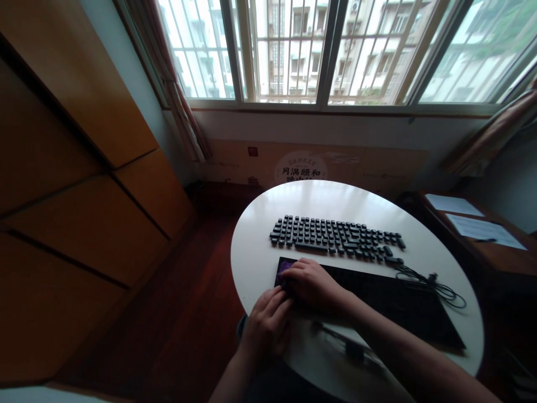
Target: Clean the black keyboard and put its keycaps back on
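A black keyboard (390, 302) with its keycaps off lies slanted on the white round table. My right hand (312, 282) is closed over its left end, fingers bent around a purple cloth (285, 267) pressed down there. Close beside it, my left hand (268, 319) is curled at the keyboard's left edge, its fingertips near the cloth; the thumb side is hidden. Behind the keyboard, loose black keycaps (323, 232) stand in rows laid out in keyboard order. A coiled black cable (436, 290) rests across the keyboard's far right part and the table.
The white table's (251, 235) curved edge runs close to my left hand. Something blurred and partly metallic (352, 350) is below my right forearm. At right, a brown desk (474, 240) bears papers and a pen. Wooden cabinets (84, 224) stand left; a barred window is ahead.
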The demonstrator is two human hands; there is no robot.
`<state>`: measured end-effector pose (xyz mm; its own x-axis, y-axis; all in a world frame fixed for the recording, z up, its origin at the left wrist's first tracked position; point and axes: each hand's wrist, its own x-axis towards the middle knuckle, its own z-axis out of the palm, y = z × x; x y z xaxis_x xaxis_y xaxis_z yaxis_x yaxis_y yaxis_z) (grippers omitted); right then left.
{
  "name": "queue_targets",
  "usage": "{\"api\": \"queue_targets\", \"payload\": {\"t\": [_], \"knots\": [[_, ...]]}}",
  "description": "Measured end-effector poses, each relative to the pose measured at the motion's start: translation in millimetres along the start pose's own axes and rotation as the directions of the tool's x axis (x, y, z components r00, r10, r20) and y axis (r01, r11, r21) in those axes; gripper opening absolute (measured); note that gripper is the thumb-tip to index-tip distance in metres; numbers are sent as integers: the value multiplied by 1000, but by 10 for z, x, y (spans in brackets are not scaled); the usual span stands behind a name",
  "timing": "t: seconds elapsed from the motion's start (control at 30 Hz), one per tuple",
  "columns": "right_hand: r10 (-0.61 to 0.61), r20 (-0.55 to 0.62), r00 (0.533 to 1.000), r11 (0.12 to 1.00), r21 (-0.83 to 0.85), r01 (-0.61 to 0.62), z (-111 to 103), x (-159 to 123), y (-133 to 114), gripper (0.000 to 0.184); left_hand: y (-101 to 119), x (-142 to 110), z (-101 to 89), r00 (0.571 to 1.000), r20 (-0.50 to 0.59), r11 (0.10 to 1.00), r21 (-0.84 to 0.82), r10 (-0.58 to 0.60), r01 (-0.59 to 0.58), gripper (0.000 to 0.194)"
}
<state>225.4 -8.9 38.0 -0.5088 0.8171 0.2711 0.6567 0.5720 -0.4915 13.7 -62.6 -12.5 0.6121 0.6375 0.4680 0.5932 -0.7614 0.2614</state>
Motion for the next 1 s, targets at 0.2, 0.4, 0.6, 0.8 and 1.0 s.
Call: {"api": "queue_targets", "payload": {"t": [0.2, 0.4, 0.6, 0.8, 1.0], "knots": [[114, 29, 993, 939, -329, -98, 29, 97, 52, 30, -42, 40, 48, 994, 98, 998, -23, -57, 60, 57], [150, 33, 988, 914, -385, -126, 112, 104, 70, 30, -49, 23, 58, 991, 120, 997, -21, -67, 70, 54], [1, 141, 990, 905, -422, 59, 42, 208, 108, 19, -50, 44, 32, 993, 104, 998, -4, -59, 60, 56], [-40, 136, 990, 892, -441, 96, 44, 240, 114, 17, -138, 54, 83, 999, 31, 998, 52, 20, -22, 51], [7, -26, 1000, 916, -401, -17, 106, 96, 105, 18, -201, 66, 148, 999, -44, 999, 50, 2, 0, 58]]}}
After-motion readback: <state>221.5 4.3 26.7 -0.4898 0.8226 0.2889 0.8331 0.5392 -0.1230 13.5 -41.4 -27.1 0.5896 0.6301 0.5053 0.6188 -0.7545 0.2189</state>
